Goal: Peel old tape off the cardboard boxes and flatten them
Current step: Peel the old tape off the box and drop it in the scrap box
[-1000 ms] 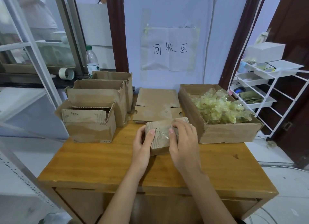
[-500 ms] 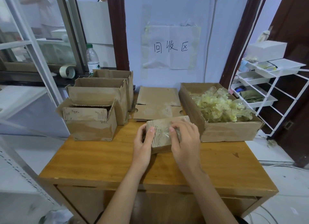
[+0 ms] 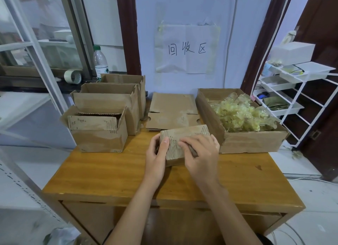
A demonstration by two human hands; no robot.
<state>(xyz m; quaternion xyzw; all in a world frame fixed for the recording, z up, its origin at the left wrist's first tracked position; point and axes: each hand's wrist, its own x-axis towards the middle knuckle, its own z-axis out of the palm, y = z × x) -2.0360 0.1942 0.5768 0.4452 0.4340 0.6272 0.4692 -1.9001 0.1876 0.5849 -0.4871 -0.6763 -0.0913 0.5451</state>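
Note:
A small closed cardboard box [image 3: 182,135] sits mid-table, its top torn and rough. My left hand [image 3: 157,154] grips its left end, thumb on top. My right hand [image 3: 201,154] lies over its right half with the fingertips pressed on the top face; any tape under them is hidden. Three open boxes stand at the left: the nearest [image 3: 98,133], a larger one [image 3: 108,103] behind it, another [image 3: 124,79] at the back. Flattened cardboard [image 3: 172,111] lies behind the small box.
A wide open box [image 3: 243,141] at the right holds a heap of peeled yellowish tape [image 3: 239,113]. The wooden table [image 3: 109,173] ends just before me. A white wire rack [image 3: 292,91] stands to the right. A tape roll [image 3: 72,76] and water bottle [image 3: 100,61] rest on the left ledge.
My right hand has slid leftwards across the top of the small box, its fingertips now nearer my left thumb. My left hand keeps the same hold.

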